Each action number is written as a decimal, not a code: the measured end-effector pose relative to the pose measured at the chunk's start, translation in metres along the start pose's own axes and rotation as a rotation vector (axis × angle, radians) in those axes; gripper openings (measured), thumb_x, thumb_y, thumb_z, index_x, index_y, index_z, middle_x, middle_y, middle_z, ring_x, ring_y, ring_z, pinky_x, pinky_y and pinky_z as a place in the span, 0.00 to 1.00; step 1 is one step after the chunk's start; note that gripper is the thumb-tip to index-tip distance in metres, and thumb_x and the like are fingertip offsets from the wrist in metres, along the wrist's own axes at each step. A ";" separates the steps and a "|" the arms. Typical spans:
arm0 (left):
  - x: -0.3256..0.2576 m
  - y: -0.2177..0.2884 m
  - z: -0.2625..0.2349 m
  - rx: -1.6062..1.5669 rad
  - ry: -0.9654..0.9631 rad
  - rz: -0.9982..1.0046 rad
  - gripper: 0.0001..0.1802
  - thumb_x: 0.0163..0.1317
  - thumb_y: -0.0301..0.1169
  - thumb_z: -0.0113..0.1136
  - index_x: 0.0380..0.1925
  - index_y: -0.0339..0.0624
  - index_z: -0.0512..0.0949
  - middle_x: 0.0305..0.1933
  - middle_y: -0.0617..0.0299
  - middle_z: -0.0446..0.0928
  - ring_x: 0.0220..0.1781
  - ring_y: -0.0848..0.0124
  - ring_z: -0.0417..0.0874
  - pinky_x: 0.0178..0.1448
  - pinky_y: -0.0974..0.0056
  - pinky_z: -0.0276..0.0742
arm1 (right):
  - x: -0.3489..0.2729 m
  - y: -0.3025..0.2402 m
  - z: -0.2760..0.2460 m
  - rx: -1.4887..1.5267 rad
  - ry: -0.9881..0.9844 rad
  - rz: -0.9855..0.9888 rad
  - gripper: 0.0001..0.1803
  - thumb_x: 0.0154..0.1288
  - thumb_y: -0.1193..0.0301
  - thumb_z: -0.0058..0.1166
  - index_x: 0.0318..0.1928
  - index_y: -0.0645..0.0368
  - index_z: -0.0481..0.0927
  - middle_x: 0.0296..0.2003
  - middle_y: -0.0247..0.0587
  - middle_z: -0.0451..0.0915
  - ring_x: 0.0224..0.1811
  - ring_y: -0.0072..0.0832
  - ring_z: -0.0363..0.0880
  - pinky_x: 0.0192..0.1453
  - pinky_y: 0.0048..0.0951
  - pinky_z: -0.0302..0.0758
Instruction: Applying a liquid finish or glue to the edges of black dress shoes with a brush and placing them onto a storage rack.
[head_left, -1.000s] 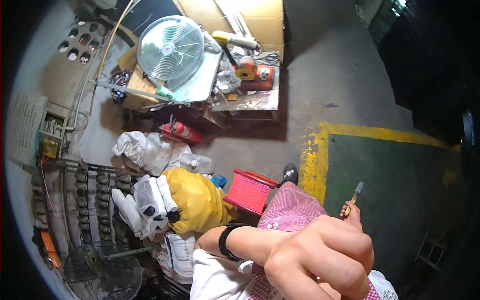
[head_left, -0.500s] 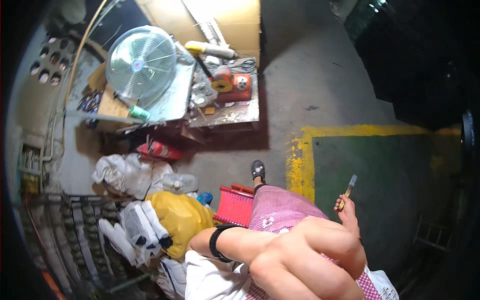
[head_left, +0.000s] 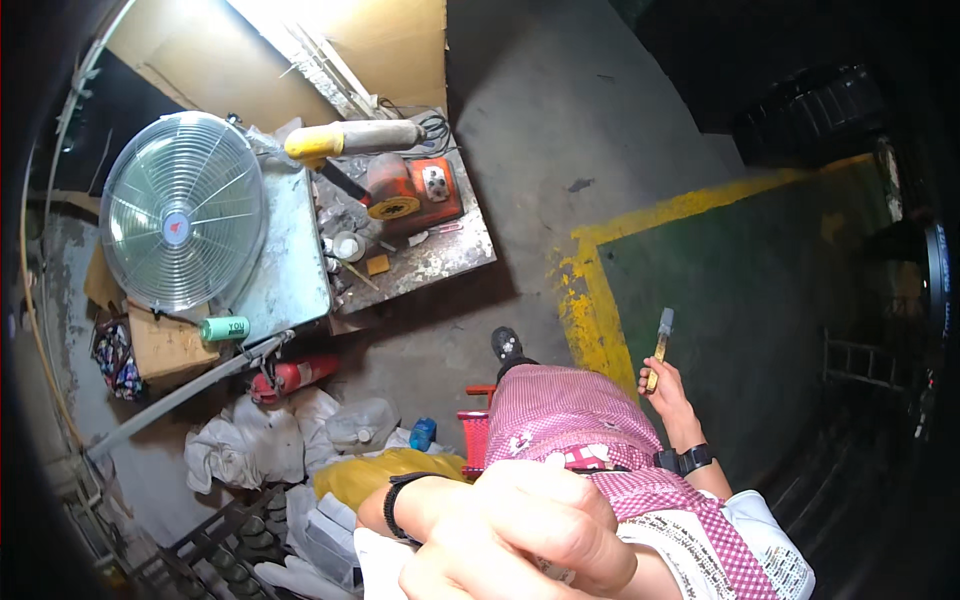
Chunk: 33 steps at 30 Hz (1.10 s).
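Note:
My right hand (head_left: 662, 388) is out to the right over the green floor area. Its fingers wrap round a slim yellow-handled tool (head_left: 656, 365) with a pale grey end that points away from me; its exact kind is unclear. My left hand (head_left: 525, 530) looms large at the bottom centre, close to the view and in front of my chest. Its fingers are curled in, and whatever they hold, if anything, is hidden. A pink checked apron (head_left: 565, 410) covers my lap, and a dark shoe (head_left: 507, 345) shows beyond it.
A round fan (head_left: 182, 212) stands on a table at left, beside a metal-topped bench (head_left: 440, 250) carrying an orange grinder-like machine (head_left: 425, 190). A fire extinguisher (head_left: 295, 378), white bundles (head_left: 245, 445), a yellow sack (head_left: 380, 475) and a red woven seat (head_left: 476, 435) lie nearer.
The view has turned, so the benches appear larger and tilted. My left hand has come into view close up, where crossed forearms filled the lower part. The right hand still grips the tool.

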<state>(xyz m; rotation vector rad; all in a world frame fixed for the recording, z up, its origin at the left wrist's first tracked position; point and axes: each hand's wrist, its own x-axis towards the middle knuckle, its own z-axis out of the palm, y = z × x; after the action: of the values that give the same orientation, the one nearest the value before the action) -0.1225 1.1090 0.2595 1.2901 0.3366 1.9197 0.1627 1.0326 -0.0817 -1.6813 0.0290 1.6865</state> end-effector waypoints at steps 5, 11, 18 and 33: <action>0.028 -0.009 -0.056 0.169 -0.352 0.106 0.05 0.47 0.35 0.55 0.25 0.49 0.76 0.23 0.68 0.73 0.21 0.70 0.68 0.22 0.67 0.60 | -0.007 0.006 0.031 0.036 0.034 -0.002 0.07 0.61 0.68 0.47 0.35 0.57 0.66 0.19 0.35 0.69 0.17 0.24 0.68 0.20 0.27 0.66; 0.024 -0.015 -0.041 0.335 -0.144 0.171 0.07 0.52 0.36 0.55 0.33 0.53 0.76 0.25 0.71 0.72 0.22 0.72 0.68 0.21 0.68 0.59 | 0.000 0.009 0.036 0.042 0.065 -0.003 0.08 0.60 0.68 0.48 0.36 0.58 0.66 0.20 0.35 0.70 0.18 0.24 0.68 0.20 0.27 0.66; 0.019 -0.052 -0.062 0.454 -0.171 0.155 0.03 0.54 0.31 0.54 0.24 0.48 0.74 0.21 0.68 0.70 0.19 0.74 0.68 0.20 0.72 0.61 | 0.030 0.000 0.038 -0.022 -0.021 0.062 0.09 0.60 0.66 0.49 0.36 0.57 0.66 0.20 0.34 0.70 0.18 0.23 0.68 0.20 0.26 0.66; -0.400 -0.110 -0.204 0.700 0.698 -1.721 0.19 0.60 0.35 0.48 0.12 0.38 0.67 0.08 0.63 0.65 0.11 0.75 0.67 0.15 0.67 0.62 | 0.139 -0.038 0.113 -0.686 -0.357 0.009 0.14 0.65 0.65 0.41 0.49 0.52 0.62 0.22 0.28 0.67 0.13 0.13 0.57 0.14 0.15 0.55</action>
<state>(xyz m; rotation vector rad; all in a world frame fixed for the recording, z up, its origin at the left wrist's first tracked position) -0.1787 0.9308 -0.1632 0.1749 1.8270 0.5618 0.1043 1.1826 -0.1689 -1.7986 -0.7914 2.1257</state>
